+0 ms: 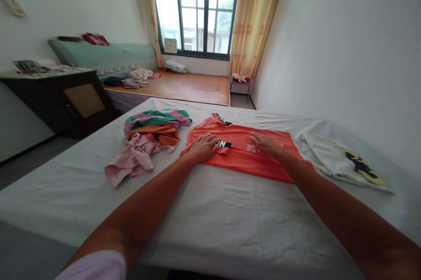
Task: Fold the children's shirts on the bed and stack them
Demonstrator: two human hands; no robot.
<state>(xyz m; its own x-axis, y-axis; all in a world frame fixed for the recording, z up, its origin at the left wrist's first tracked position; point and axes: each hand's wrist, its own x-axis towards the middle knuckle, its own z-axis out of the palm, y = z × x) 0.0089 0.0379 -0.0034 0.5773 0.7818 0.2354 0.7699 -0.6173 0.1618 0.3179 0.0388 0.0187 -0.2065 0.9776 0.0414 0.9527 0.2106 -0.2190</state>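
An orange T-shirt [237,163] with black-and-white lettered trim lies spread sideways on a white sheet [210,218]. My left hand [204,147] rests flat on its left part, beside the lettered band, fingers stretched out. On the middle of the shirt, by some pale print, is my right hand [264,144], its fingers extended and holding nothing I can see. To the right lies a folded white garment [324,150] with a black and yellow print. A loose heap left of the shirt has a pink garment [131,159], a brown-orange one [167,133] and a green-and-pink striped one [158,117].
Beyond the sheet stands a bed [194,89] with a brown mat and several clothes by its green headboard [112,56]. A dark cabinet [55,100] is at the left. A small stool [241,81] stands below the curtain [253,21], and a wall [335,43] runs along the right.
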